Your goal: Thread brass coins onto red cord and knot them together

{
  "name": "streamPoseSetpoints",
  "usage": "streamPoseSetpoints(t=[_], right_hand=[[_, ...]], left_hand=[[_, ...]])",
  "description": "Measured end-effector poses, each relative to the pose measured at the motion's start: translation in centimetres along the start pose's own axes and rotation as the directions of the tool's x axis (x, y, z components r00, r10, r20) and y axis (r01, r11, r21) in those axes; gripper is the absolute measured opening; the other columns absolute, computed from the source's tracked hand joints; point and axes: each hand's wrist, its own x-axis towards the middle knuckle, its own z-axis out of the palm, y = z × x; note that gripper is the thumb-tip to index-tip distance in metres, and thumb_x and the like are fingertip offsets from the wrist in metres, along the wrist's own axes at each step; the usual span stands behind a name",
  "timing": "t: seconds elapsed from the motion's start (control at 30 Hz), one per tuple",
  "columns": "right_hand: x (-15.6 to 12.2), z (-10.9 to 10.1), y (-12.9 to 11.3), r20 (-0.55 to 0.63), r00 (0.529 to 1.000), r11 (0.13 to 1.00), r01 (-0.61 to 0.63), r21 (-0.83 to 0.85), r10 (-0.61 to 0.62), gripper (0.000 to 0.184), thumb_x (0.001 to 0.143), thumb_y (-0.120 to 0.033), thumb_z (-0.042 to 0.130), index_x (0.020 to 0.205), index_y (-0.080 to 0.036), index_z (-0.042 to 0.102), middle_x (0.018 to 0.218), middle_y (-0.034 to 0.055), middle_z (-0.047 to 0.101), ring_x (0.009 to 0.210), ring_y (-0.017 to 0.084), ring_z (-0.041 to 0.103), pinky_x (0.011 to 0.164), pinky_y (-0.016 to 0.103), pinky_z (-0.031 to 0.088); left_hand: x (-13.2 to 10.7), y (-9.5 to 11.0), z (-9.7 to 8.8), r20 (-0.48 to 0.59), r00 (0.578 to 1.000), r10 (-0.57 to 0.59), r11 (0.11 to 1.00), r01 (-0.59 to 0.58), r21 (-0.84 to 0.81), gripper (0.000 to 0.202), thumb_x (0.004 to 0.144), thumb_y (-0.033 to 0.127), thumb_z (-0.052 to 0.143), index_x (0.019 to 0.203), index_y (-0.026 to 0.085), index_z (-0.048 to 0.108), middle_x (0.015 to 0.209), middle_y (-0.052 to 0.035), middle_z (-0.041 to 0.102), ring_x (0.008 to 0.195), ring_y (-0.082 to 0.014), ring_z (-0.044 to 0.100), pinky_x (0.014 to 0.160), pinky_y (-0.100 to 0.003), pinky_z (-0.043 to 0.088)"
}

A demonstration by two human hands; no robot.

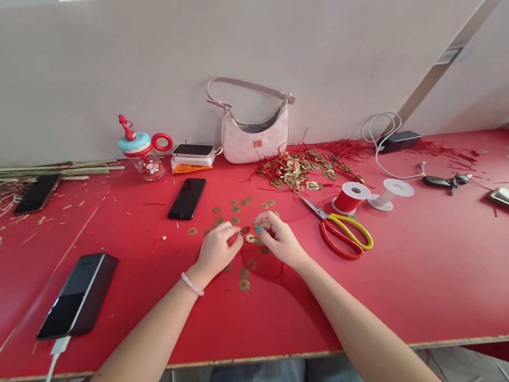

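My left hand (217,248) and my right hand (278,237) meet over the red table (430,281), fingers pinched together. Between them is a small brass coin (245,231) on a red cord (263,263) that loops down below the hands. Both hands pinch at the coin and cord. Several loose brass coins (238,207) lie scattered on the table just beyond and under my hands. A heap of coins tied with red cord (300,170) sits farther back right.
Red-and-yellow scissors (344,233), a red thread spool (351,196) and an empty white spool (390,192) lie to the right. A black phone (187,198), a power bank (79,294), a bottle (143,149), a white handbag (254,129) and bamboo sticks (27,175) are around.
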Motion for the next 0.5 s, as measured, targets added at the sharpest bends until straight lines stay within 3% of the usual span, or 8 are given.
streamPoseSetpoints(t=[0.27,0.5], right_hand=[[-0.20,0.39,-0.06,0.015,0.997,0.951,0.073,-0.299,-0.071,0.011,0.080,-0.026,0.040,0.089,-0.021,0.044,0.062,-0.0032,0.052,0.052,0.009,0.044,0.056,0.020,0.037],[-0.31,0.49,0.17,0.019,0.996,0.906,0.090,-0.415,-0.090,0.012,0.079,-0.024,0.040,0.090,-0.021,0.043,0.066,-0.0021,0.057,0.054,0.010,0.048,0.056,0.020,0.037]], left_hand=[[-0.03,0.03,0.11,0.008,1.000,-0.018,1.000,0.019,-0.009,0.018,0.083,0.022,0.046,0.078,0.015,0.062,0.064,0.0003,0.049,0.053,-0.0092,0.044,0.053,-0.021,0.035],[-0.04,0.15,0.05,0.027,0.999,-0.045,0.999,0.046,-0.025,0.018,0.084,0.022,0.046,0.075,0.015,0.060,0.062,0.0017,0.043,0.052,-0.0085,0.041,0.052,-0.021,0.033]])
